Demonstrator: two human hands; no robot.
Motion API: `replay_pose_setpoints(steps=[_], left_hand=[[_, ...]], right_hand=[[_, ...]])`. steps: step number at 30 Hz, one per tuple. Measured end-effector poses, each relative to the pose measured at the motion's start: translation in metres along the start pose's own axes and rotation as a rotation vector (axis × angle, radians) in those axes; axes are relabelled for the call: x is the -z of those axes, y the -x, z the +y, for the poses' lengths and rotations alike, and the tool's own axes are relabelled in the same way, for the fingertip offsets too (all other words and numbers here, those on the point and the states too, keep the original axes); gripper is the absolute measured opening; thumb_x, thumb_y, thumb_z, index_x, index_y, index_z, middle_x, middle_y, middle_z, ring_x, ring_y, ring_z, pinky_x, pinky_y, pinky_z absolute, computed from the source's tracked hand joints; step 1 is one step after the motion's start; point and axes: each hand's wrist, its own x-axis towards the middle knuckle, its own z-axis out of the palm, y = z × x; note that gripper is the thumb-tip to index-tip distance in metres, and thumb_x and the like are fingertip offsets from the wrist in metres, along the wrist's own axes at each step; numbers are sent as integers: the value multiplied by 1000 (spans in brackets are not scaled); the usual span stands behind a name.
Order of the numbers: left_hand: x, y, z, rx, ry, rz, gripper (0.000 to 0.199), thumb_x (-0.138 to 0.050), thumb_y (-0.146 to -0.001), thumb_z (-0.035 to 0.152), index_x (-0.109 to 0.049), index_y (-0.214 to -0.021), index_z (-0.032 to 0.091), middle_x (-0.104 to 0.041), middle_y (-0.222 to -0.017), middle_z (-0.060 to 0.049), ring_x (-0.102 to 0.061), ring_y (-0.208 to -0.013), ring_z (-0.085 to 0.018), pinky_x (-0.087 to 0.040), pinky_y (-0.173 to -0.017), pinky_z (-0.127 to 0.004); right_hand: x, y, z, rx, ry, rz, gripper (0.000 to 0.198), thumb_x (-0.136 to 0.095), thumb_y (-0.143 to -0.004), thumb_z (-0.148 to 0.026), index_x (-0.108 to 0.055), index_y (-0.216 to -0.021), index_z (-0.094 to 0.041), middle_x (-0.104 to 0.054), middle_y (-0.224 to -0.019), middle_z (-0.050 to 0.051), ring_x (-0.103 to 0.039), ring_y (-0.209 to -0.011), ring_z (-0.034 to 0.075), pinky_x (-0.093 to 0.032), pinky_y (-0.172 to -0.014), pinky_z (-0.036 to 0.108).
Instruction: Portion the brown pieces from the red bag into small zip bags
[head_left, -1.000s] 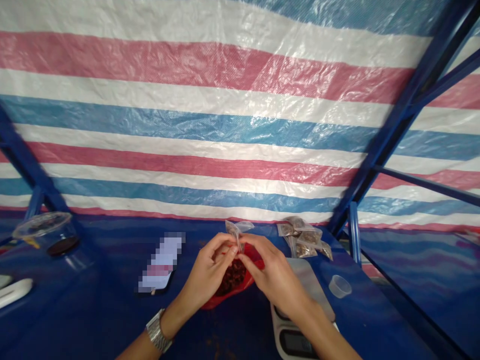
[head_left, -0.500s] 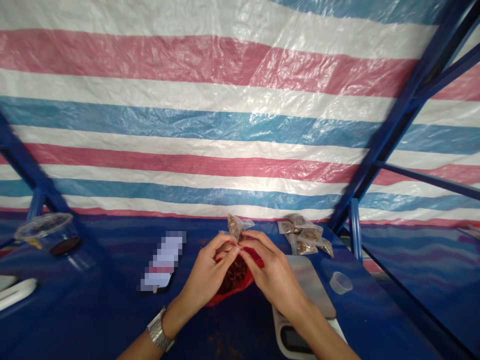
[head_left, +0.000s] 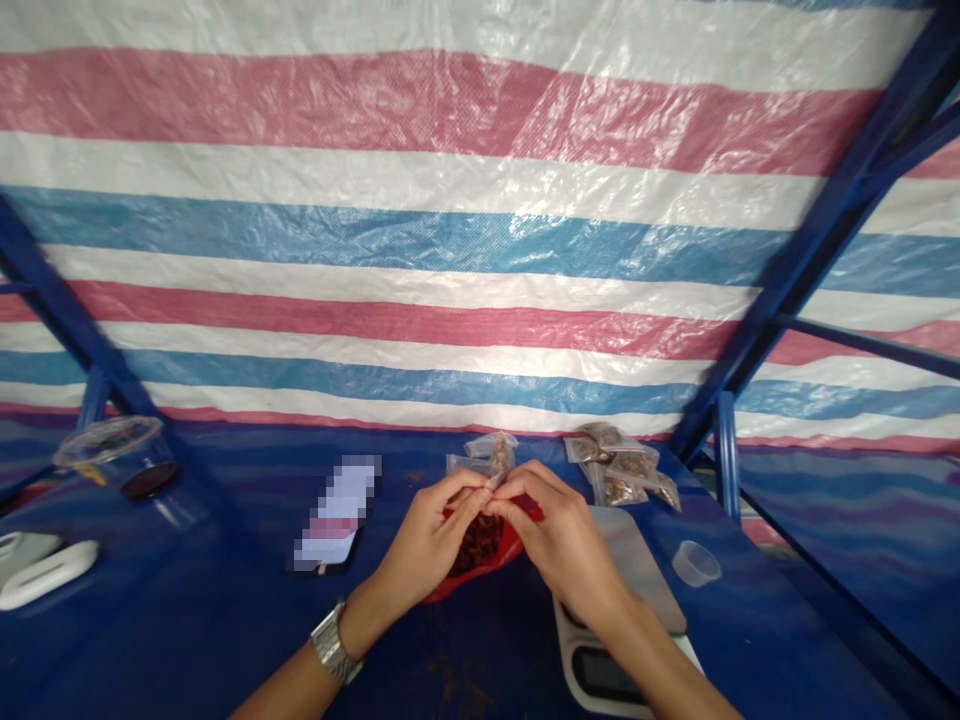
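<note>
Two hands meet at the lower centre of the frame: the left hand (head_left: 427, 545) and the right hand (head_left: 566, 535) have their fingers (head_left: 469, 517) pinched together on the near end of a small clear bag (head_left: 501, 457). Below them, an open red bag (head_left: 471, 585) holds dark pieces (head_left: 480, 545). At lower right, a scale (head_left: 646, 570) rests on the tabletop (head_left: 247, 640), partly covered by the right forearm; filled bags (head_left: 628, 465) lie behind it, and a clear cup (head_left: 696, 564) stands beside it.
</note>
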Motion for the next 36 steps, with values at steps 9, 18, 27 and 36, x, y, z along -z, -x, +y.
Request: replay_pose_setpoints(steps=[9, 18, 27, 36], left_hand=[[0, 6, 1, -146, -491, -7, 26, -41, -108, 29, -60, -93, 23, -70, -90, -1, -68, -81, -17, -45, -75, -26], [4, 6, -5, -135, -580, 34, 22, -40, -104, 26, -55, -89, 24, -67, -87, -1, -66, -75, -17, -45, -70, -28], [-2, -1, -2, 296, 315, 129, 44, -57, -95, 62, -37, -111, 26, -73, -88, 0, -75, -73, -19, -62, -68, -33], [4, -4, -15, 96, 178, 131, 55, -68, -89, 23, -31, -129, 30, -68, -115, -3, -72, -110, -20, -58, -96, -38]], right_hand=[[-6, 2, -3, -25, 85, -29, 11, -57, -102, -23, -61, -92, -24, -66, -92, 2, -68, -82, 18, -52, -78, 30], [-7, 6, 4, -38, 187, 2, 9, -50, -104, -21, -57, -100, -24, -70, -95, 4, -71, -81, 20, -58, -79, 32], [-7, 7, 0, 72, 185, -108, 11, -49, -106, -17, -57, -107, -25, -71, -114, 6, -73, -96, 21, -59, -90, 34], [3, 0, 7, 31, 335, -134, 20, -51, -99, -9, -63, -107, -23, -73, -107, 6, -71, -103, 26, -57, -94, 43]])
